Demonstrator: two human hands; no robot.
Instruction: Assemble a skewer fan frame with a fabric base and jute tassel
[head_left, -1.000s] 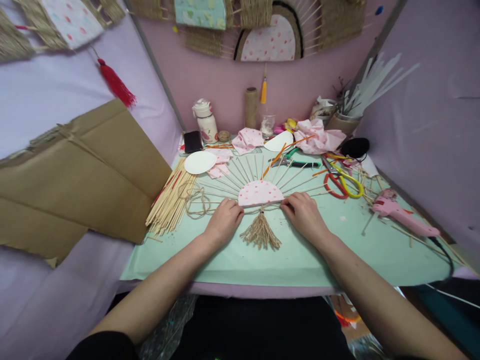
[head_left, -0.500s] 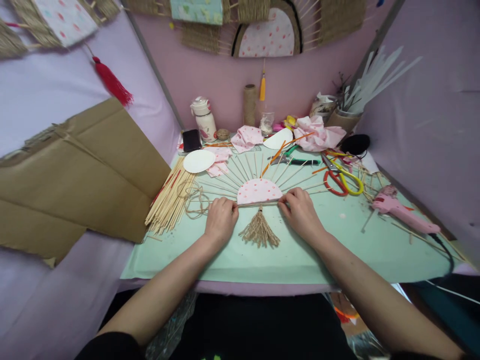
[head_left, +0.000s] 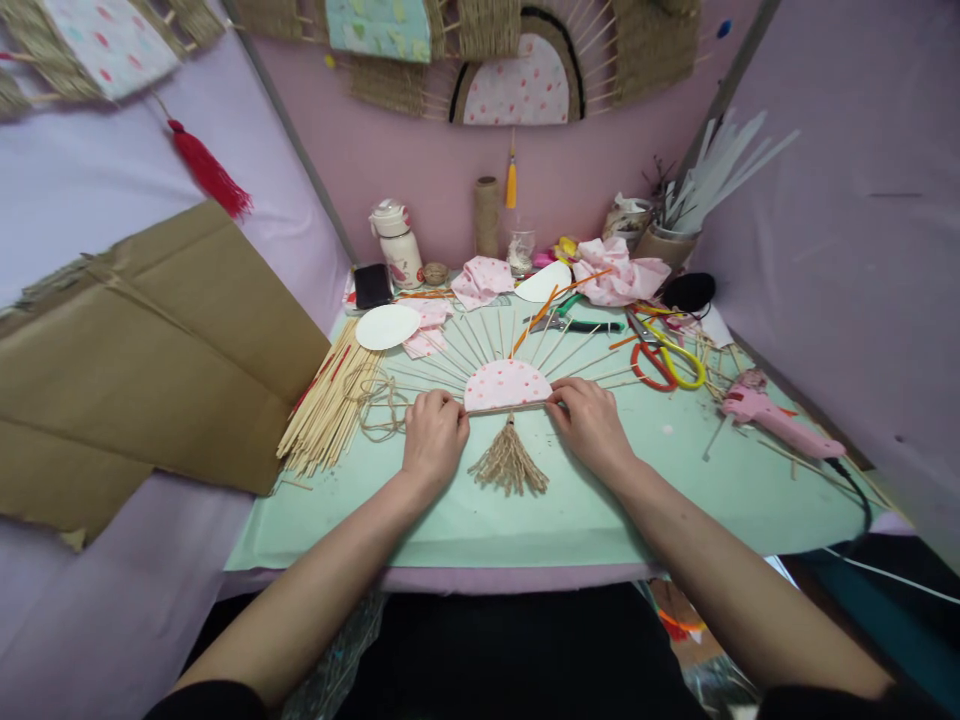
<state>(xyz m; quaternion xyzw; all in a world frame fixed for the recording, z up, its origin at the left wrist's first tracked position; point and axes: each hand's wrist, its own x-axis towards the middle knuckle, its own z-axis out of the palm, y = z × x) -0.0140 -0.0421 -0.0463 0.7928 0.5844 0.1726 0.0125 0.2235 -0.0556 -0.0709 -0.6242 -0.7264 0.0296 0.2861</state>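
Both palms down, fingers curled nearly closed: left hand (head_left: pixel 433 438) and right hand (head_left: pixel 592 420) pinch twine (head_left: pixel 507 409) along spotted half-circle (head_left: pixel 507 384).

From where I stand, the one view comes from the wearer's own head, looking forward and down across the table (head_left: pixel 570 515). It sits about arm's length back, near enough that the forearms run in from 7 and 5 o'clock and bring the left hand (head_left: pixel 435 440) and right hand (head_left: pixel 589 425) to mid-picture. The lap (head_left: pixel 502 650) fills 6 o'clock, cardboard (head_left: pixel 150 370) 9, and the pink back wall (head_left: pixel 420 150) faces the lens towards 12. Beneath the table at 7 o'clock, things look rather too murky to read.
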